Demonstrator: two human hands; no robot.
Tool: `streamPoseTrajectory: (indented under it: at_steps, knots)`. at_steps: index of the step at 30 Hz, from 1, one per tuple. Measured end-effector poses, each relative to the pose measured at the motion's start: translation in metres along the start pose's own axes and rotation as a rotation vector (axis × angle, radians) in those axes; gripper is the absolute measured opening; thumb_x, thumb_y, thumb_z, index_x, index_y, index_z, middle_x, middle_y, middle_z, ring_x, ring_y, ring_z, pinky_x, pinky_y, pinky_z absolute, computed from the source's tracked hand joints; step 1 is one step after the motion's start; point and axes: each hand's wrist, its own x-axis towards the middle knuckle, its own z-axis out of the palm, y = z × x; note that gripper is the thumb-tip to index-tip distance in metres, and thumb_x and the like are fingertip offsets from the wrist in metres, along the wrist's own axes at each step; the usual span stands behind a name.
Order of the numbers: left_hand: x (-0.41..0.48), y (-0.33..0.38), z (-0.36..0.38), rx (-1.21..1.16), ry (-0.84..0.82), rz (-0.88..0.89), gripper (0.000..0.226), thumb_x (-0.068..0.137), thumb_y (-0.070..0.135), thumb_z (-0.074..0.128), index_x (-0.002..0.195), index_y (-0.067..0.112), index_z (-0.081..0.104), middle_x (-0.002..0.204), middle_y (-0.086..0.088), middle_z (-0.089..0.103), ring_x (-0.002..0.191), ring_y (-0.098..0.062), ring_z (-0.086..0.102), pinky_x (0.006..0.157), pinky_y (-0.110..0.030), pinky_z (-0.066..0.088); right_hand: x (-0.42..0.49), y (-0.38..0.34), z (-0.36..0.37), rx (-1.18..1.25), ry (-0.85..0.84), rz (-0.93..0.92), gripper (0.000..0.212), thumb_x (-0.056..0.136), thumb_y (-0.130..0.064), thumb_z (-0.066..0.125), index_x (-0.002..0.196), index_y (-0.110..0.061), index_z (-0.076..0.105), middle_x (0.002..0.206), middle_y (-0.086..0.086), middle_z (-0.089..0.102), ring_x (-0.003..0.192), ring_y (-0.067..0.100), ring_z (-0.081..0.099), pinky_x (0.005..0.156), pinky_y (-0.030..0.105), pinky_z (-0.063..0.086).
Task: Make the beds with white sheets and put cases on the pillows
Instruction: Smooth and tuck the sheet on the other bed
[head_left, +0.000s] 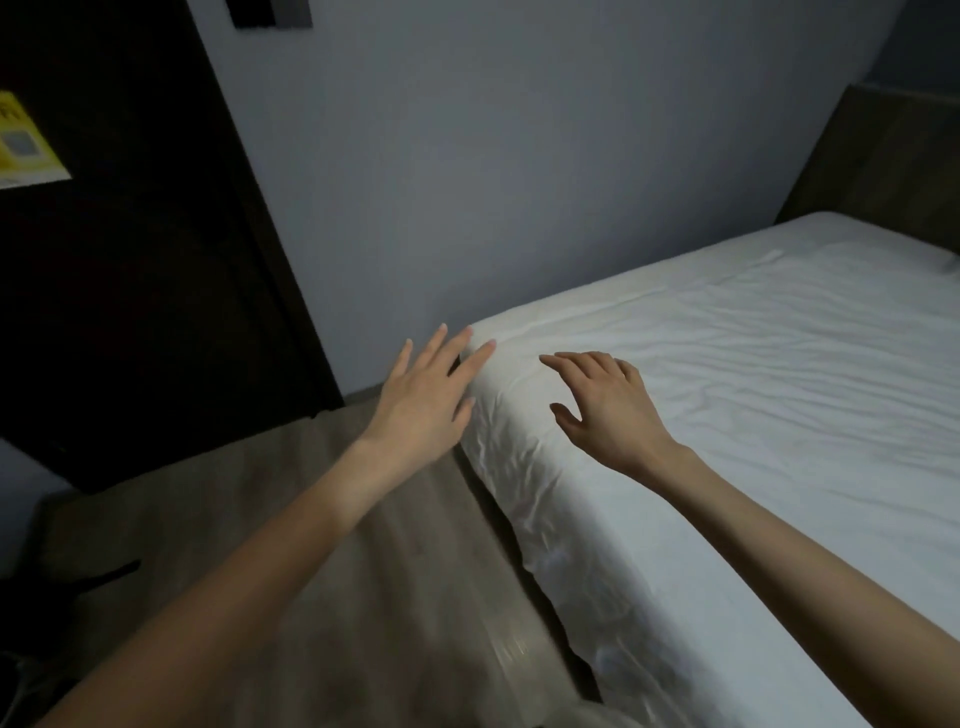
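Here, in the head view, the thin white cotton sheet (727, 374) lies stretched over the bed, creased across the top and puckered down the side below the near corner of the bed (491, 364). The left hand (423, 397) is at that corner, its fingers (456, 347) straight and spread, holding nothing. The right hand (610, 410) is just beyond the corner, over the sheet, fingers loosely bent and gripping nothing. The cloth looks light, limp and easily rumpled. The slack folds under the corner seem the best place to pinch it and draw it taut.
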Motion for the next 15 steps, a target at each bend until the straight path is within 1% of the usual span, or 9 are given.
streamPoseTrajectory:
  at_steps: [3,7,12,15]
  knots:
    - [0.05,-0.037,0.006,-0.035,-0.007,0.053,0.063,0.1,0.03,0.041,0.154,0.032,0.007,0.162,0.004,0.005,0.149,-0.02,-0.001,0.119,-0.045,0.005,0.043,-0.001,0.009,-0.012,0.016,0.075,0.054,0.092,-0.033,0.054,0.144,-0.026,0.039,0.145,-0.003,0.045,0.134,0.022,0.038,0.111,0.045,0.028]
    - [0.12,-0.089,0.017,-0.06,0.026,0.129,0.064,0.099,0.029,0.043,0.154,0.032,0.01,0.162,0.003,0.007,0.149,-0.021,0.001,0.119,-0.046,0.007,0.105,0.007,0.03,-0.019,0.015,0.173,0.054,0.091,-0.031,0.056,0.143,-0.024,0.041,0.143,-0.002,0.048,0.132,0.024,0.04,0.109,0.046,0.03]
    - [0.217,-0.154,0.038,-0.031,0.052,0.22,0.064,0.099,0.031,0.042,0.154,0.031,0.008,0.162,0.003,0.006,0.149,-0.021,0.002,0.119,-0.048,0.01,0.197,0.022,0.068,-0.049,0.01,0.24,0.054,0.091,-0.031,0.057,0.143,-0.024,0.041,0.143,-0.002,0.047,0.132,0.024,0.04,0.108,0.045,0.03]
    - [0.282,-0.193,0.05,-0.005,0.061,0.273,0.064,0.1,0.032,0.041,0.154,0.031,0.007,0.162,0.002,0.005,0.149,-0.021,0.002,0.119,-0.048,0.01,0.265,0.035,0.089,-0.048,0.035,0.283,0.054,0.092,-0.032,0.056,0.143,-0.025,0.04,0.144,-0.002,0.046,0.133,0.023,0.039,0.109,0.045,0.03]
